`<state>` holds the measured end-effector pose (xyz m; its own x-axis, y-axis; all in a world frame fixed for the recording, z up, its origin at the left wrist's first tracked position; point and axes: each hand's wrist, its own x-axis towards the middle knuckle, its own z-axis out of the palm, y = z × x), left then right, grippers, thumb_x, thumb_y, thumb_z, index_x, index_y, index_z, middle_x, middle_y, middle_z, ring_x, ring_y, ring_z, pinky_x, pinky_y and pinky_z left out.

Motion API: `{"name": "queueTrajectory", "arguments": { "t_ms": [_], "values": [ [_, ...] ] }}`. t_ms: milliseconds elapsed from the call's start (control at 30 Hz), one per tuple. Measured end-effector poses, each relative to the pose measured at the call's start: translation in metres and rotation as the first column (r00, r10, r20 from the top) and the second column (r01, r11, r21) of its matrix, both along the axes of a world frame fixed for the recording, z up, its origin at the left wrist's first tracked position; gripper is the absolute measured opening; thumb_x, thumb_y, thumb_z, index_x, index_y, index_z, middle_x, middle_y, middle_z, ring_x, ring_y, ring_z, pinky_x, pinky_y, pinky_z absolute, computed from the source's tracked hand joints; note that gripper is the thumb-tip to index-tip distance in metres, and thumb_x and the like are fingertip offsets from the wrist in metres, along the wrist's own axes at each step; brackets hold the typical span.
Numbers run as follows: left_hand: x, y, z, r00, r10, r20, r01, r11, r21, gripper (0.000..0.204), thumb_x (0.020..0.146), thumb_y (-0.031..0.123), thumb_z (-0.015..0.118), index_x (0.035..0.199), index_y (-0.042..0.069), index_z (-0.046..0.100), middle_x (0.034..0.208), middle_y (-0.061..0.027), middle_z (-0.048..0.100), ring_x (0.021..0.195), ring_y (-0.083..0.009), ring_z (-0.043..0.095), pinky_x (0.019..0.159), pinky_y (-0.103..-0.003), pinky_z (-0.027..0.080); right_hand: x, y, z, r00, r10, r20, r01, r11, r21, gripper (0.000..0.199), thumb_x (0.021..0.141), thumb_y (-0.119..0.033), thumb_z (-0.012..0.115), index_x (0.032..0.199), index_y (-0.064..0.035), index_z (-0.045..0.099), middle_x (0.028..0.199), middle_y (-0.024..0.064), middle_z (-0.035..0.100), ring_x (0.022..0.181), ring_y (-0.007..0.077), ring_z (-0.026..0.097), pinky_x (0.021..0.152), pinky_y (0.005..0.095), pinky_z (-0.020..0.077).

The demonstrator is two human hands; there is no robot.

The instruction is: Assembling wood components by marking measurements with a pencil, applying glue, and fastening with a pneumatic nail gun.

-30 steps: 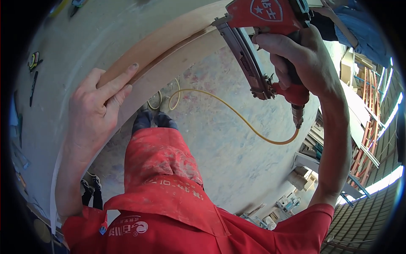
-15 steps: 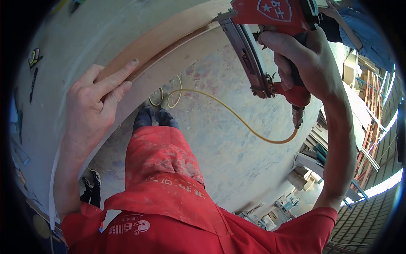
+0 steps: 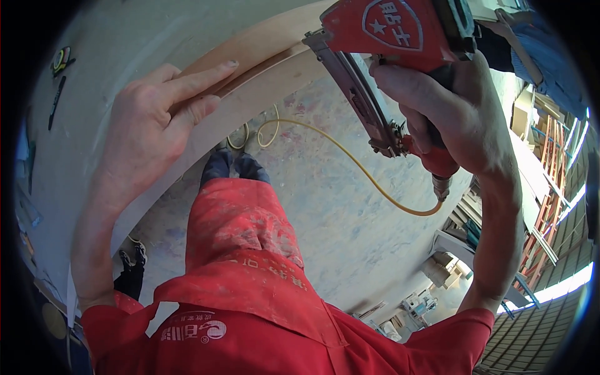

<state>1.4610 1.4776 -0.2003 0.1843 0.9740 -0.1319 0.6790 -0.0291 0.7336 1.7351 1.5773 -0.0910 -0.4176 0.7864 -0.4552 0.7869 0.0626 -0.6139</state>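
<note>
Head view: one red pneumatic nail gun with a long grey metal magazine (image 3: 387,56) sits at the upper right, its nose against the pale curved wooden strip (image 3: 275,75) that runs along the edge of the light workbench top (image 3: 112,37). The right hand (image 3: 456,119) is wrapped tight around the gun's handle, wrist bent, forearm rising from the lower right. One thin yellow air hose (image 3: 356,165) loops from the handle's base down over the dusty concrete floor (image 3: 337,231). The left hand (image 3: 156,131) lies flat with fingers stretched out, pressing on the strip, gripping nothing. Below are red work clothes (image 3: 244,294) and two dark shoes (image 3: 234,165).
</note>
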Motion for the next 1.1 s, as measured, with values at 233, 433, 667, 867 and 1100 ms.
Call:
{"name": "queueTrajectory", "arguments": {
  "t_ms": [233,433,667,867,1100],
  "values": [
    [-0.055,-0.052,0.000,0.980,0.179,0.088,-0.151,0.953,-0.261,0.059,0.088,0.011,0.071,0.145,0.008,0.055,0.118,-0.0184,0.070,0.107,-0.0225,0.067,0.096,-0.032,0.049,-0.021,-0.021,-0.017,1.000,0.001,-0.001,-0.001,0.997,-0.072,0.033,0.090,-0.034,0.066,0.099,-0.0024,0.069,0.048,-0.0005,0.052,0.037,0.0091,0.050,0.042,0.0255,0.0425],
    [-0.081,-0.045,-0.005,0.992,0.086,0.094,-0.070,0.984,-0.164,0.062,0.086,0.015,0.075,0.144,0.004,0.055,0.127,-0.0189,0.068,0.114,-0.0234,0.066,0.101,-0.033,0.047,-0.026,-0.004,-0.019,0.999,0.001,-0.055,-0.001,1.000,-0.006,0.034,0.090,-0.034,0.066,0.104,-0.0024,0.068,0.049,-0.0005,0.052,0.037,0.0092,0.050,0.042,0.0253,0.0424],
    [-0.098,-0.050,-0.008,0.977,0.100,0.188,-0.053,0.969,-0.241,0.062,0.086,0.012,0.076,0.143,0.003,0.055,0.124,-0.0181,0.069,0.112,-0.0203,0.065,0.100,-0.031,0.047,-0.036,-0.014,-0.019,0.996,0.002,-0.085,-0.001,1.000,0.006,0.032,0.091,-0.030,0.066,0.106,-0.0015,0.069,0.049,-0.0004,0.051,0.038,0.0089,0.049,0.043,0.0247,0.0419],
    [-0.106,-0.088,-0.018,0.977,0.101,0.188,-0.057,0.972,-0.227,0.062,0.085,0.010,0.076,0.143,0.003,0.056,0.124,-0.0177,0.069,0.112,-0.0194,0.064,0.101,-0.031,0.046,-0.049,-0.055,-0.007,0.986,-0.143,-0.090,0.142,0.990,-0.020,0.030,0.091,-0.025,0.064,0.106,0.0000,0.070,0.051,0.0001,0.052,0.038,0.0091,0.048,0.043,0.0248,0.0411],
    [-0.103,-0.112,-0.018,0.972,0.117,0.203,-0.071,0.973,-0.218,0.062,0.084,0.010,0.076,0.143,0.003,0.056,0.126,-0.0176,0.069,0.114,-0.0191,0.064,0.101,-0.031,0.046,-0.047,-0.074,-0.022,0.996,-0.034,-0.079,0.029,0.998,-0.062,0.033,0.088,-0.029,0.067,0.105,-0.0007,0.070,0.051,-0.0001,0.053,0.038,0.0101,0.051,0.044,0.0255,0.0440]
  ]
}}
